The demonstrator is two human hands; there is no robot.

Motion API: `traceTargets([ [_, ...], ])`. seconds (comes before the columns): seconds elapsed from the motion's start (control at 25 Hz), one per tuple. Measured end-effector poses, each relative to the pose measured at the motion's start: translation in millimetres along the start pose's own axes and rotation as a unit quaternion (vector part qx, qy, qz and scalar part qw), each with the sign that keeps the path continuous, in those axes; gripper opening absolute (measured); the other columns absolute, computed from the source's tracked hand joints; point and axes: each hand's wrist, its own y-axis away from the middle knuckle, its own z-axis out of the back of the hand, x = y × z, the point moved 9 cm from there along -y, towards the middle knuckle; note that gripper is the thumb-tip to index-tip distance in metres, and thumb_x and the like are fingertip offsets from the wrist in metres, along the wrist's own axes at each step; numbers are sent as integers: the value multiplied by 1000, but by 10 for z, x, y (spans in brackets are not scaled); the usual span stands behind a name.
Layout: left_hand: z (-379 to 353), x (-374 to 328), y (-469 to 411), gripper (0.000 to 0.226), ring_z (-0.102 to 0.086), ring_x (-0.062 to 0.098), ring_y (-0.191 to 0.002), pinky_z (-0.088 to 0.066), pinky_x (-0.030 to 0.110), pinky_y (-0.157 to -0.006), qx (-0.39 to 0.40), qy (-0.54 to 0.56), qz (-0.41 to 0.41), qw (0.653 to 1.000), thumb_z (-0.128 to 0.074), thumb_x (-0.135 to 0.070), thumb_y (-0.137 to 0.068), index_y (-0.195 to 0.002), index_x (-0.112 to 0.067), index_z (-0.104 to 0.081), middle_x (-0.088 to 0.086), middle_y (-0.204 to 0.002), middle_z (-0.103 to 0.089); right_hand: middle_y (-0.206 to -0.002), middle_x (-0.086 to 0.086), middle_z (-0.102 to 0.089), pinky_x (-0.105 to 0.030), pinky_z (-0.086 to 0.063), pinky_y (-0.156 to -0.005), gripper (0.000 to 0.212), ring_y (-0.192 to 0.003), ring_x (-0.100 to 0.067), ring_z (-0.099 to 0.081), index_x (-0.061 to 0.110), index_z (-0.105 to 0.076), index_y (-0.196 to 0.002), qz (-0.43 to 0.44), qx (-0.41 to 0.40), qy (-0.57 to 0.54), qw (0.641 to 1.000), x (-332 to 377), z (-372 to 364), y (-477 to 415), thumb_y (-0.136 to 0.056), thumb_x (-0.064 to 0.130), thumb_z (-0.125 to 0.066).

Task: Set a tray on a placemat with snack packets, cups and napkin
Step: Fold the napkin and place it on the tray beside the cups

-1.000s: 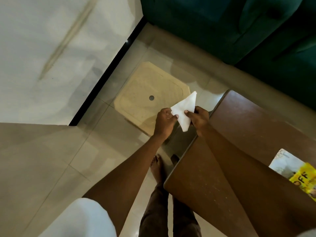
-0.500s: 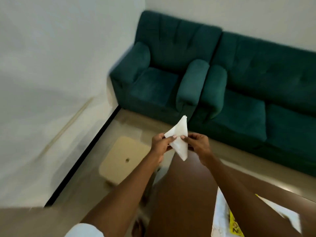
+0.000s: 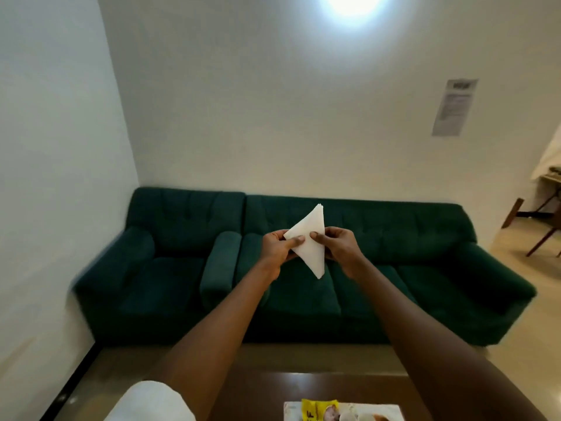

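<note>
A dark green sofa [image 3: 303, 268] fills the back wall, with a brown table [image 3: 334, 390] at the bottom edge carrying a yellow snack packet [image 3: 318, 408]. Left hand [image 3: 277, 247] and right hand [image 3: 340, 246] pinch a white triangular folded napkin [image 3: 309, 241] in mid-air, above the table

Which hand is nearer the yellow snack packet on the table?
Right, slightly. The right hand and left hand both pinch the folded napkin, raised well beyond the yellow snack packet, which lies toward the right.
</note>
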Motion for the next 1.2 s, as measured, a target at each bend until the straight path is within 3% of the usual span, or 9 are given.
traceTargets([
  [0.28,-1555,-330,124,41,-72,31,-111,-66,45,-82,-8,-33,-28,999,-79,-16,-89,-121,5,-65,19,-120,-72,-106,-14,-75,-24,-60,-60,40,-88,-21,-75,-7,-67,-118,51,8,32,998,650,1461,108,-89,17,-79],
  [0.4,-1887,-182,137,37,-73,29,-106,-67,41,-78,-18,-55,-8,998,-79,-15,-89,-117,6,-66,17,-114,-73,-110,-16,-76,-25,-59,-59,42,-88,-21,-75,-6,-68,-119,33,14,37,999,464,1773,158,-89,21,-80],
  [0.56,-2018,180,75,22,-73,25,-95,-67,35,-71,-22,-74,28,997,-78,-11,-89,-103,3,-69,12,-100,-73,-114,-20,-74,-37,-64,-70,39,-99,-30,-73,-10,-67,-116,-27,-11,16,999,-57,2030,84,-90,17,-78],
  [0.64,-1984,605,51,22,-74,26,-97,-68,37,-74,-23,-81,64,994,-79,-13,-89,-103,2,-69,12,-102,-75,-110,-19,-74,-35,-62,-65,32,-96,-30,-72,-8,-67,-110,-59,-35,-2,998,-513,2114,114,-90,15,-78],
  [0.72,-1980,1240,-4,36,-75,27,-100,-67,40,-79,-12,-91,108,990,-83,-17,-85,-113,3,-69,14,-110,-76,-110,-19,-74,-36,-62,-65,32,-97,-32,-73,-7,-67,-111,-100,-59,-1,993,-1101,2175,194,-91,16,-78],
  [0.8,-1969,1992,60,44,-75,25,-96,-66,40,-81,-25,-108,153,982,-84,-15,-84,-120,4,-67,16,-112,-75,-117,-24,-72,-45,-63,-78,37,-103,-36,-72,-9,-67,-118,-152,-68,25,986,-1762,2212,373,-92,16,-76],
  [0.92,-2031,2910,386,44,-67,28,-92,-60,41,-84,-44,-43,260,964,-73,0,-91,-131,12,-59,21,-108,-70,-127,-29,-67,-55,-57,-98,40,-113,-40,-67,-10,-64,-127,-234,-85,72,966,-2568,2386,664,-95,13,-72],
  [1.08,-1944,4031,648,38,-71,37,-107,-60,49,-97,-60,-101,346,931,-76,-1,-89,-124,10,-66,24,-119,-71,-135,-28,-63,-55,-54,-103,42,-122,-45,-63,-12,-58,-133,-336,-62,105,934,-3643,2629,1049,-96,7,-69],
  [1.2,-1817,4774,811,26,-67,30,-81,-61,43,-78,-94,-105,375,916,-77,0,-88,-111,6,-69,23,-97,-69,-127,-29,-67,-49,-57,-96,35,-112,-40,-67,-11,-64,-126,-365,-88,122,919,-4444,2834,1206,-95,4,-70],
])
